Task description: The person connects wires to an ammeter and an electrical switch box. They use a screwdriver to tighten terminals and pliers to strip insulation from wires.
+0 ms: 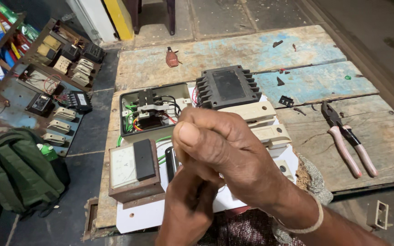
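Observation:
My right hand (222, 146) is curled into a fist close to the camera, with a pale thread band on its wrist. It wraps over the fingers of my left hand (185, 205), which rises from below. Whether anything small sits between them is hidden. Beneath the hands lies a white board (137, 218) with electrical parts on it: an open black box with coloured wires (147, 111), a black finned module (226, 86), cream fuse carriers (256, 111) and an analogue meter in a wooden case (131, 171).
Pink-handled pliers (349, 143) lie on the worn wooden table (297, 54) at the right. A small red object (172, 57) sits at the back. On the floor at the left are a green backpack (14, 168) and a panel of switches (55, 91).

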